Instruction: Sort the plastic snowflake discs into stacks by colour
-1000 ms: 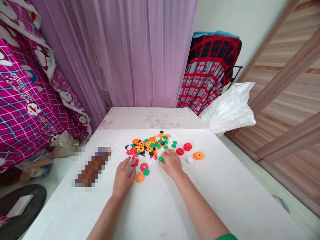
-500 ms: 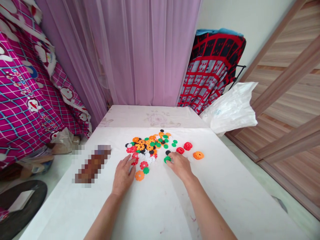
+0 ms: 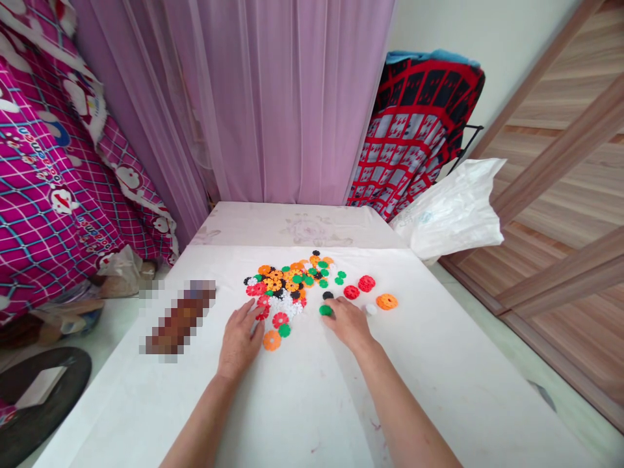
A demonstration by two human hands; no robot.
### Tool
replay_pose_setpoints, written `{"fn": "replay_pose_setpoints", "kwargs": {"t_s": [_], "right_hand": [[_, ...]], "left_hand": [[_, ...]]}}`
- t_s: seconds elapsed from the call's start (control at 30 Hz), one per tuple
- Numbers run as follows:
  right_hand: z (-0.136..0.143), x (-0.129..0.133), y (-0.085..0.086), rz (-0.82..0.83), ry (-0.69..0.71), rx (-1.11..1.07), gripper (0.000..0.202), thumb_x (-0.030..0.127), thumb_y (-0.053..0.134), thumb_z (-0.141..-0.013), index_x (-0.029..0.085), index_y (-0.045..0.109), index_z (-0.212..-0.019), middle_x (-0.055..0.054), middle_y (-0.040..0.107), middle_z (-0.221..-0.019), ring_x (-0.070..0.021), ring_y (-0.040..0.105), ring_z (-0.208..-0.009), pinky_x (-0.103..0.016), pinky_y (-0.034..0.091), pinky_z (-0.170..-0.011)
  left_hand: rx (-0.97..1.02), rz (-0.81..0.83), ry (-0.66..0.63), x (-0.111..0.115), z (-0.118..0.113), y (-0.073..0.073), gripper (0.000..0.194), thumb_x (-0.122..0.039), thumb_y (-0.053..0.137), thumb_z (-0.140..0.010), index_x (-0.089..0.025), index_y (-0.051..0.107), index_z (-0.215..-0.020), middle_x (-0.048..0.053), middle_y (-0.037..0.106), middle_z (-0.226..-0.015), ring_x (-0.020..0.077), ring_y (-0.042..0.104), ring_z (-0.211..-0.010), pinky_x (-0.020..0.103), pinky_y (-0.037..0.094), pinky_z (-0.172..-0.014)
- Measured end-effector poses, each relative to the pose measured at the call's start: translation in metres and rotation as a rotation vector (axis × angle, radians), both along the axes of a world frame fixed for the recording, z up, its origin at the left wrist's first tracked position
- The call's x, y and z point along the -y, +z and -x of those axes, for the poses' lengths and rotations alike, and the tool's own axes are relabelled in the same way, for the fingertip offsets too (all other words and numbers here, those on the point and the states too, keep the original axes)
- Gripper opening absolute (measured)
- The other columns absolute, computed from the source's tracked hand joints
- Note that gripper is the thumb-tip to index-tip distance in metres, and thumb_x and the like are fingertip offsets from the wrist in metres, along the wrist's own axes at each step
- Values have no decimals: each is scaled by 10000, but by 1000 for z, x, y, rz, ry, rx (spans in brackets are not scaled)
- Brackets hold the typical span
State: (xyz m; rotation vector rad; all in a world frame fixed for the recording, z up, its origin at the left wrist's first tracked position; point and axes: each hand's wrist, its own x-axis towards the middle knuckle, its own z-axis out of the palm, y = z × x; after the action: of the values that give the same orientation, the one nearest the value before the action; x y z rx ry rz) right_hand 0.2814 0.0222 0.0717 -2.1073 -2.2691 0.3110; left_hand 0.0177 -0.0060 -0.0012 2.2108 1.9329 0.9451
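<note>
While fingers curve, the right hand (image 3: 347, 320) apparently touches scalloped green discs (image 3: 325, 311).

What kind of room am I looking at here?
Probably a room in a home, perhaps a bedroom: a long purple curtain, a pink cartoon-print cloth hanging at the left, and wood-panelled doors at the right.

Both hands (image 3: 292, 328) beside colourful discs (image 3: 277, 285)

Green disc (image 3: 325, 311) farther right, black disc (image 3: 328, 296) exposed
</note>
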Motion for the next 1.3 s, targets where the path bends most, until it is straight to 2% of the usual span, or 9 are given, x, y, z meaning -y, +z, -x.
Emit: {"fn": "replay_pose_setpoints", "kwargs": {"t_s": [0.37,0.47,0.57,0.73,0.93,1.07,1.3], "right_hand": [[2,-2,1,3,-18,18,256,339,536,-860,264,634,-1084,-37,631,-1064,-180,614,-913,-253,392,-651],[5,3,1,-56,-29,-2,277,340,545,-857,260,625,-1110,-45,611,-1105,-181,592,-968,-248,403,-679],[20,14,0,-132,3,-69,228,323,512,-885,267,650,-1058,-33,613,-1100,-155,582,-993,-229,407,-722],[62,36,-6,-77,141,-143,189,366,554,-863,270,672,-976,-10,649,-984,-148,606,-914,-228,422,-739],[85,41,-13,-84,151,-122,171,338,582,-846,252,657,-973,-21,653,-995,-154,609,-940,-221,433,-728],[76,42,-17,-118,132,-123,160,332,561,-860,254,661,-957,-17,656,-977,-142,616,-908,-212,423,-707],[17,32,-9,-187,-89,-39,242,364,523,-886,265,656,-1062,-19,655,-1046,-151,622,-922,-228,407,-688]], "left_hand": [[3,4,-3,1,-1,3,337,-294,454,-866,-228,667,-1118,104,582,-1332,268,584,-1155,502,401,-1056],[11,3,-3,1,-2,3,333,-284,457,-861,-239,667,-1117,97,580,-1333,266,573,-1172,505,398,-1057],[17,-11,-8,1,-3,4,327,-284,462,-855,-237,671,-1103,98,586,-1326,270,573,-1170,509,411,-1043],[19,-8,-7,1,-4,4,329,-274,467,-848,-235,668,-1105,102,594,-1315,270,566,-1184,513,406,-1048],[25,-7,-11,1,-4,5,318,-268,470,-852,-254,663,-1104,85,593,-1318,260,562,-1193,517,390,-1060],[10,-14,-16,1,-4,4,319,-276,462,-856,-242,662,-1102,97,594,-1315,262,569,-1180,504,402,-1048],[5,-8,-24,1,-3,4,317,-293,450,-869,-235,670,-1090,102,597,-1309,267,578,-1164,502,401,-1047]]}}
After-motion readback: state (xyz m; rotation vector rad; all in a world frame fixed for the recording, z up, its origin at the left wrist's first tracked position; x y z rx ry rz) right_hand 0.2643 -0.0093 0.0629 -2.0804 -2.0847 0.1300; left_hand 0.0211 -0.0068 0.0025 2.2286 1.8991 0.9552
